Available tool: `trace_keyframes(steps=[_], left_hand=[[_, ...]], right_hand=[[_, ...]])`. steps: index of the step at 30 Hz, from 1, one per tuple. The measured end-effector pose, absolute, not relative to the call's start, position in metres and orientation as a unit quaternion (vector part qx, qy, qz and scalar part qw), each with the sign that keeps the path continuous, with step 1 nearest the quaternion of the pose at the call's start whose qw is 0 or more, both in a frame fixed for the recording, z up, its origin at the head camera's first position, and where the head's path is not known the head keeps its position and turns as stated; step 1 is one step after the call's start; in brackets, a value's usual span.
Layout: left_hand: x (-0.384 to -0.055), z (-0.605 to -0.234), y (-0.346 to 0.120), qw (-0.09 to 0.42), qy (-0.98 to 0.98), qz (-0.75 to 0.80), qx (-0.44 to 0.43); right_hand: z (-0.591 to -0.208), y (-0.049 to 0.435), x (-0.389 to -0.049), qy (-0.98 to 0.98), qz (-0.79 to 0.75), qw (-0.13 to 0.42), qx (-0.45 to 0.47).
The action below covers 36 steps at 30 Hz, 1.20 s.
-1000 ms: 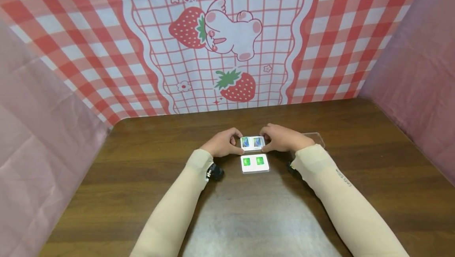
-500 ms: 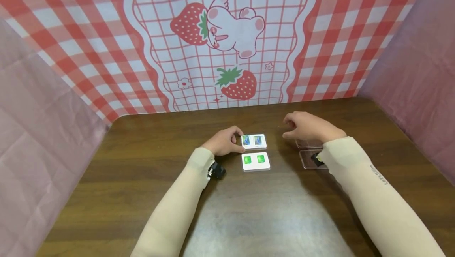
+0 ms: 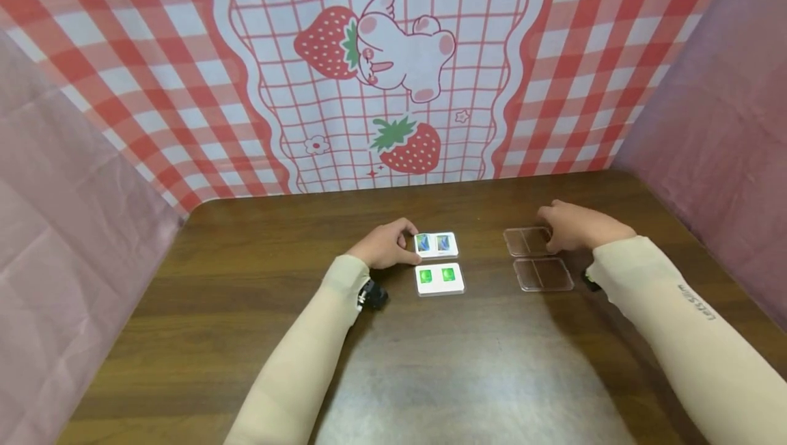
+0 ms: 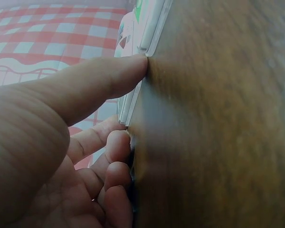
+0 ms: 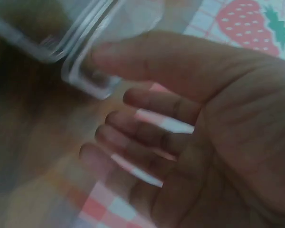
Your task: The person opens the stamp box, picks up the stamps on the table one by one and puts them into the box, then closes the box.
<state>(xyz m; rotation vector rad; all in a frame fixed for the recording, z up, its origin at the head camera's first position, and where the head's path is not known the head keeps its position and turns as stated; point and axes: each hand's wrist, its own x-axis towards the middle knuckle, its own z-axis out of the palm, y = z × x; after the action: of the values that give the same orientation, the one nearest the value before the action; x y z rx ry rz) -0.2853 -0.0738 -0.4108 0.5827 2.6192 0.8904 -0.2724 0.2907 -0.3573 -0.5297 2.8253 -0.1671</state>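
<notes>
My left hand (image 3: 384,245) pinches the left end of a clear plastic case (image 3: 436,245) with two blue-picture cards in it, thumb at its near corner and forefinger at its far one. The left wrist view shows the thumb (image 4: 118,73) pressed to the case's edge. A second clear case (image 3: 440,279), with two green-picture cards, lies just nearer. On the right, my right hand (image 3: 581,226) is over the right end of a clear lid-like plastic piece (image 3: 521,243). Its thumb (image 5: 128,57) overlaps the piece's corner in the right wrist view; the other fingers are spread loosely.
Another clear plastic piece (image 3: 544,274) lies flat just nearer than the first, with a line across its middle. All of these are on a brown wooden table (image 3: 430,363). A red-and-white strawberry cloth (image 3: 393,89) hangs behind it, with pink cloth at both sides.
My right hand has let go of the blue-picture case and moved right to the far clear piece, uncovering both clear pieces. My left hand has stayed on the case.
</notes>
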Motion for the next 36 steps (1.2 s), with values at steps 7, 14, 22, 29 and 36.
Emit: trace_keyframes(steps=[7, 14, 22, 29, 36], left_hand=[[-0.285, -0.411, -0.075, 0.16, 0.912, 0.318, 0.204], [-0.284, -0.41, -0.075, 0.161, 0.913, 0.317, 0.199], [-0.284, -0.409, -0.075, 0.162, 0.912, 0.32, 0.2], [-0.283, -0.409, -0.075, 0.166, 0.911, 0.32, 0.199], [-0.284, -0.409, -0.075, 0.165, 0.913, 0.316, 0.2]], right_hand=[[-0.368, 0.302, -0.277, 0.963, -0.066, 0.141, -0.22], [-0.37, 0.304, -0.279, 0.961, -0.073, 0.116, -0.242], [-0.37, 0.302, -0.282, 0.964, -0.07, 0.118, -0.227], [-0.368, 0.298, -0.281, 0.965, -0.072, 0.125, -0.217], [-0.365, 0.294, -0.28, 0.967, -0.078, 0.132, -0.202]])
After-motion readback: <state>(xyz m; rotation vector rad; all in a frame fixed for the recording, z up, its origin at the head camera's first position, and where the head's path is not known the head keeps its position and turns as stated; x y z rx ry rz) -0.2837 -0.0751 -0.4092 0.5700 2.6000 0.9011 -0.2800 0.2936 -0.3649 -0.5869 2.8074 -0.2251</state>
